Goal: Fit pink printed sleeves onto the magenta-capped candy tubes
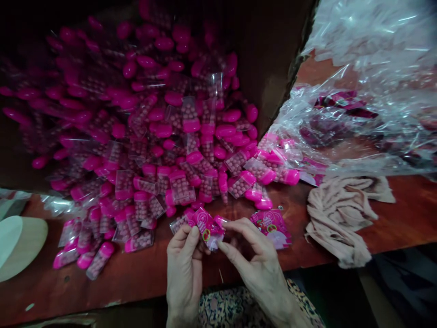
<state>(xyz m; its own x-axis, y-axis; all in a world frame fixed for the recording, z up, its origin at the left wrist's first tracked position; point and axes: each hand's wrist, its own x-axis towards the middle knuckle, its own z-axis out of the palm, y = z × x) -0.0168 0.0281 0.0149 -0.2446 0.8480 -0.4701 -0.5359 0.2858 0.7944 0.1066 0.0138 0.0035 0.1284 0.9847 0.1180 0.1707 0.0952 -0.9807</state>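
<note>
Two hands, glossy pink wrapper, crumpled cloth

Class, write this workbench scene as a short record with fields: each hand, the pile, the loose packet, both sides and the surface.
Left hand: pinches printed pink packet
Right hand: fingers at that packet's other side
Pile: pink-capped clear containers of small balls
Loose packet: second packet, beside right hand
Right side: crumpled cloth; clear plastic beyond
Left edge: pale bowl
Surface: reddish tabletop
</note>
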